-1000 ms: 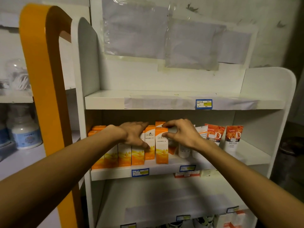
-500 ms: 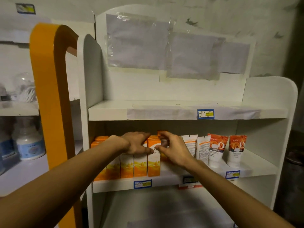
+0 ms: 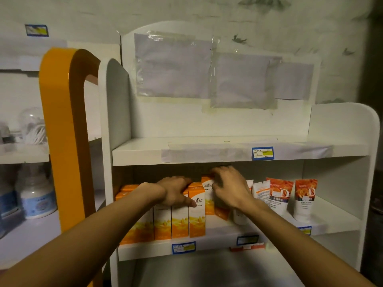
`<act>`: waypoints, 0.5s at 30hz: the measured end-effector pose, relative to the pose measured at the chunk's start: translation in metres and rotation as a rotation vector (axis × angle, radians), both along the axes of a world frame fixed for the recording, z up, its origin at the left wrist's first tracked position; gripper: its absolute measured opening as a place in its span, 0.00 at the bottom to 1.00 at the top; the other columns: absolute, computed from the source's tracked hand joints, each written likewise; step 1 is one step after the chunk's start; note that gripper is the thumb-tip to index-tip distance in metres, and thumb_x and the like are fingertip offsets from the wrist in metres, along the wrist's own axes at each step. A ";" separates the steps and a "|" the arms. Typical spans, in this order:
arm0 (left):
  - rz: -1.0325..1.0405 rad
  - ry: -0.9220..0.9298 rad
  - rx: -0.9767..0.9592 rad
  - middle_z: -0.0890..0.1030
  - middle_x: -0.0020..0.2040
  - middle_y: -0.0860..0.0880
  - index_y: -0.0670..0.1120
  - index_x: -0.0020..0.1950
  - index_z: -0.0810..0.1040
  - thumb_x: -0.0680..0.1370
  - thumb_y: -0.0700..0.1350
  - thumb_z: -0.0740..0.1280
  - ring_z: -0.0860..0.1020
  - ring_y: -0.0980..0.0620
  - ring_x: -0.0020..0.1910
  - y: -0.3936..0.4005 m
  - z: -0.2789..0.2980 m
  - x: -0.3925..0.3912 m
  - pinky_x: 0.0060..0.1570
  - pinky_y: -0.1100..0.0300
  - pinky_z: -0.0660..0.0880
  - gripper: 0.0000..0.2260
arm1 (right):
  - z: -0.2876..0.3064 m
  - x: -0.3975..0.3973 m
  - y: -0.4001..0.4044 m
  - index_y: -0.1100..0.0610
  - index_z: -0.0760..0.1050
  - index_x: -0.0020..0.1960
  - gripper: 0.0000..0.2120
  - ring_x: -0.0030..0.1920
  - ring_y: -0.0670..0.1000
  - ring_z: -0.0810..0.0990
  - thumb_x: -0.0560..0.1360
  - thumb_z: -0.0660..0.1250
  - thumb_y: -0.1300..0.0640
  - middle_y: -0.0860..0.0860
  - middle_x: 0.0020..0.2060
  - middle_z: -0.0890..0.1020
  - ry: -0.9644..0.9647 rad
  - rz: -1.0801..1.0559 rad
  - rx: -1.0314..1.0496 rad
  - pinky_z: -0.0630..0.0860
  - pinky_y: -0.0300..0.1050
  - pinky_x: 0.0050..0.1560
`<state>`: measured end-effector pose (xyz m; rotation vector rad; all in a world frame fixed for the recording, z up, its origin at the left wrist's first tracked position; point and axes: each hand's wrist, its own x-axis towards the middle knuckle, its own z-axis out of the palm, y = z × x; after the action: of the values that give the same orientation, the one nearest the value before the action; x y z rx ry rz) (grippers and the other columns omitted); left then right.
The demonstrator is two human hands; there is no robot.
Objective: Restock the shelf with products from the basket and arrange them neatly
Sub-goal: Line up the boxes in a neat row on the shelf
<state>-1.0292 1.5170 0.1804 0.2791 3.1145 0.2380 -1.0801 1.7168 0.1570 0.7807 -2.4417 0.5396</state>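
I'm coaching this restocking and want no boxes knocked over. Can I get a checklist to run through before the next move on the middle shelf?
1. Left hand steadies the front row of orange boxes: ok, it rests on their tops.
2. Right hand holds the rear orange box: ok, fingers curl round its top.
3. Front row upright and flush: ok.
4. Space behind the row for the rear box: cannot tell, hidden by the hands.
5. White tubes clear of the right wrist: not ok, they stand right beside it.
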 end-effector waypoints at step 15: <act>0.011 -0.040 0.103 0.79 0.61 0.52 0.52 0.71 0.69 0.72 0.58 0.76 0.79 0.51 0.58 -0.009 0.001 -0.014 0.61 0.51 0.77 0.32 | 0.014 -0.045 -0.013 0.49 0.74 0.66 0.19 0.60 0.53 0.78 0.76 0.69 0.50 0.50 0.60 0.80 -0.144 -0.007 0.351 0.74 0.51 0.63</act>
<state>-1.0433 1.5080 0.1811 0.2552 3.0703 0.4000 -1.1252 1.7042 0.1707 0.8968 -2.7129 0.1684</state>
